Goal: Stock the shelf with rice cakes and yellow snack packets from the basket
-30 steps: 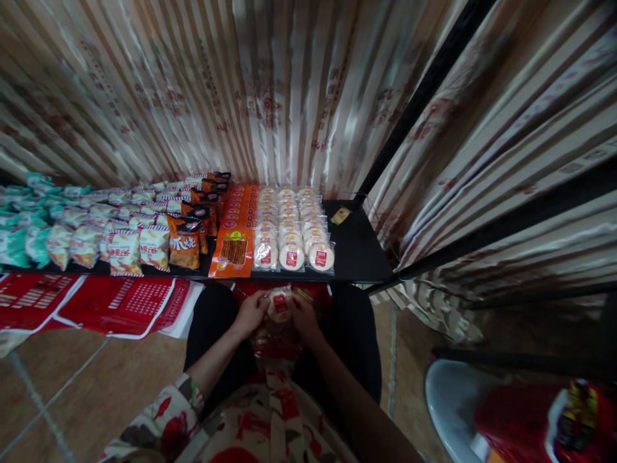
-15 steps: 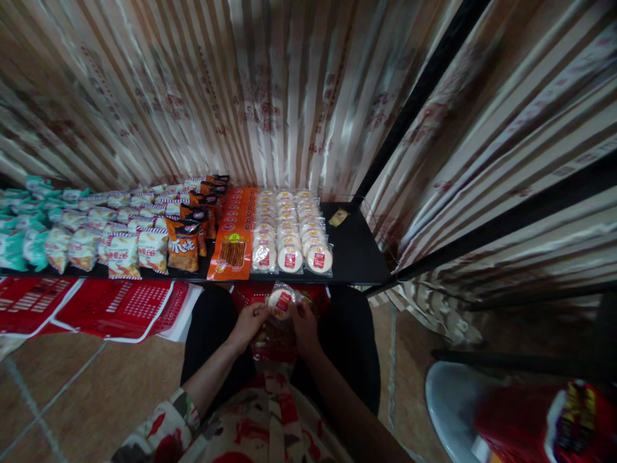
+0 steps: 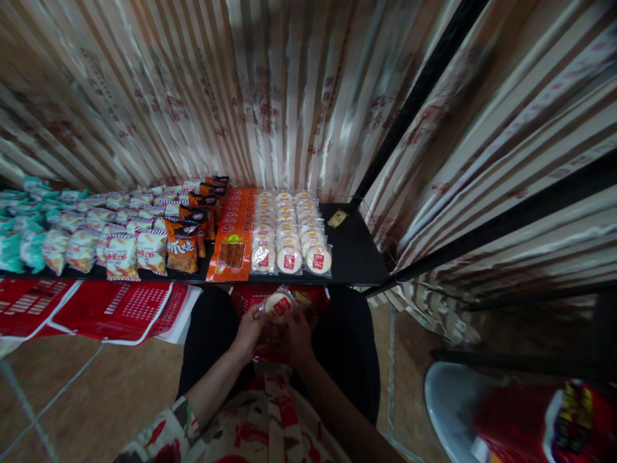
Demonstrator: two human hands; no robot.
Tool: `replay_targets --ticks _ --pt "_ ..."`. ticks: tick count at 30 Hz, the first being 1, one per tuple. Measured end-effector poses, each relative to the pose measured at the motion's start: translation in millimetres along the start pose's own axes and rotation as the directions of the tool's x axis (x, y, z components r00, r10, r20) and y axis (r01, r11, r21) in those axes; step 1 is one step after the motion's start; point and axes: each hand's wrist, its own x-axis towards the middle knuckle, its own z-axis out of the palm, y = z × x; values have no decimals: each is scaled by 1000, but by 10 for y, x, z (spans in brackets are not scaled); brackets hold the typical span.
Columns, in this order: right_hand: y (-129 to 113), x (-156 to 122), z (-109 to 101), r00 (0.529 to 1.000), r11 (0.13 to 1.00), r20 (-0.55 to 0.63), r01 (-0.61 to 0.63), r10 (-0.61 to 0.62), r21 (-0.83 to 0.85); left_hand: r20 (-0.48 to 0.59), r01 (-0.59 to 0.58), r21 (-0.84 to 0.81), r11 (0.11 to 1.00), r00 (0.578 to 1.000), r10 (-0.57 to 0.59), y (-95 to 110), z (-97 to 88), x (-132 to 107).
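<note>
Between my knees, just below the shelf's front edge, my left hand and my right hand both grip a clear-wrapped round cracker packet with a red label. The left fingers pinch its left side and the right fingers its right side. Under my hands lies a red bag holding more packets, largely hidden by my hands. Ahead on the black shelf stand three rows of matching round cracker packets. To their left is a flat orange snack pack.
Orange bags, white snack bags and teal bags fill the shelf's left side. A small yellowish packet lies on the black shelf. Red baskets sit below; a grey-white stool is at right.
The cracker packet has tilted and shifted slightly left in my hands. My left hand has moved a little, and more of the packets beside my right hand shows.
</note>
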Motion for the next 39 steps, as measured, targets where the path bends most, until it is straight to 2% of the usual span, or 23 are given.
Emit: replay_targets --ticks 3,5,7,10,13,15,16,19,21,24,27,31,35,39 --pt "24 44 -45 998 997 -66 15 -20 -77 -33 -45 92 995 998 48 36 -43 20" --pt "0 46 -78 987 977 -72 127 -141 -174 -14 -82 151 985 996 85 85 -73 28" --pt "-63 25 -117 958 915 -16 267 -285 -304 15 -110 210 971 994 109 152 -95 28" --pt "-210 -22 -178 857 723 182 507 -483 -468 67 -137 300 944 990 123 259 -118 32" --pt "-338 -47 -209 727 528 382 681 -570 -508 151 -192 356 915 978 146 341 -147 61" --pt "-375 -47 -205 676 464 456 733 -579 -497 194 -256 427 867 963 189 385 -171 92" --pt "-381 -44 -197 667 458 477 743 -573 -488 211 -291 473 832 954 214 406 -183 108" --pt "-385 -43 -160 707 521 484 707 -516 -478 255 -365 595 716 931 263 462 -209 152" --pt "-409 -47 -132 744 577 455 667 -488 -471 265 -389 619 682 921 285 485 -219 180" --pt "-486 -40 -80 768 644 389 639 -509 -420 226 -395 562 726 918 325 493 -232 220" --pt "-570 -1 -12 790 707 333 611 -515 -356 99 -366 516 775 924 371 485 -247 250" --pt "-632 82 104 842 784 260 536 -472 -314 -62 -343 484 805 904 422 466 -262 274" --pt "-648 176 216 867 841 226 490 -444 -228 -109 -328 430 841 906 409 405 -274 326" --pt "-642 280 281 869 849 207 488 -450 -201 -76 -344 429 835 907 413 371 -276 393"
